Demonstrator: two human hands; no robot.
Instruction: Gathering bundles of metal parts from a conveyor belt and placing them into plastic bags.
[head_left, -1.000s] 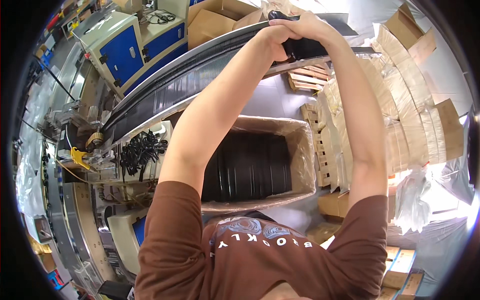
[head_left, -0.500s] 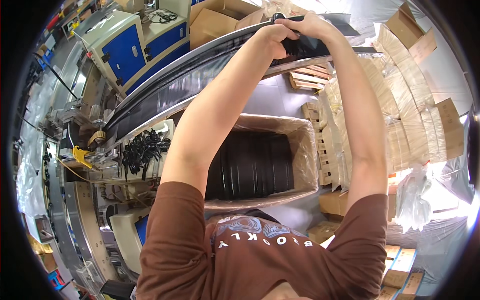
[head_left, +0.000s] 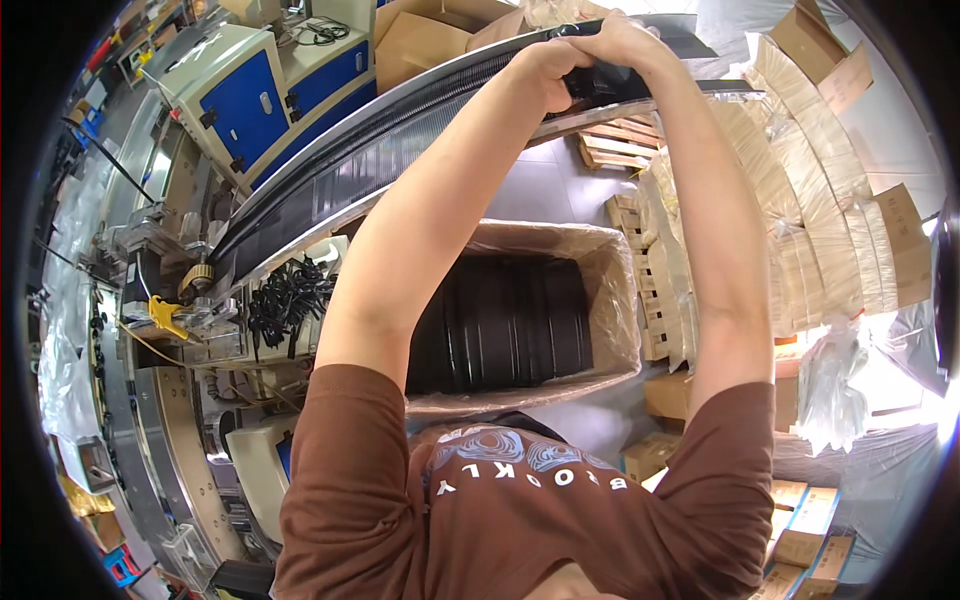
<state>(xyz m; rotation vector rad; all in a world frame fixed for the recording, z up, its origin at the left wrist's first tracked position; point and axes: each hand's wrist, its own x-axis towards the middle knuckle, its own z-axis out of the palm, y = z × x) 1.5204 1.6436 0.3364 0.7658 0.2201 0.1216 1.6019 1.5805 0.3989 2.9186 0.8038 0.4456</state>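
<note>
Both my arms stretch out over a long metal trough (head_left: 345,185) lined with ribbed black strips. At its far right end, my left hand (head_left: 546,72) is closed, fingers curled in against a dark bundle (head_left: 605,88). My right hand (head_left: 622,43) bends over the same bundle from above, its fingers closed near the left hand's thumb. The bundle looks black and glossy, but the hands cover much of it and its kind is unclear. Below the trough stands a carton (head_left: 612,290) lined with clear plastic, with a stack of long black strips (head_left: 505,320) inside.
A tangle of short black pieces (head_left: 288,305) lies on the machine bench at left, near a yellow air gun (head_left: 166,316). Cream cabinets with blue doors (head_left: 243,112) stand behind the trough. Wooden pallets (head_left: 615,145) and wrapped bales (head_left: 790,200) are at right.
My hands have shifted slightly and drawn closer together at the dark bundle. The right hand sits a little farther left and higher. The view has moved slightly.
</note>
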